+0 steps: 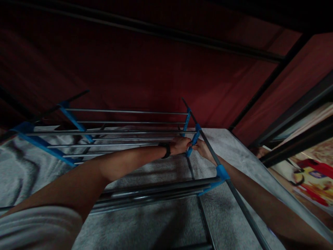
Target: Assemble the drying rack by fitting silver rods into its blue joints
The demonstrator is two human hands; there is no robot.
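Both my arms reach into a dim fabric wardrobe. My left hand (180,145), with a dark band on its wrist, grips a blue plastic connector (194,140) at the right end of a metal tube rack (111,133). My right hand (204,148) closes on the same connector from the other side, beside a dark upright pole (208,146). A lower tier of metal tubes (156,190) crosses under my left forearm, ending in another blue connector (222,172).
Dark red fabric walls (130,66) with black frame poles enclose the space. A grey fabric floor panel (161,222) lies below. Blue side bars (74,121) hold the rack's left end. Colourful printed material (314,180) lies outside on the right.
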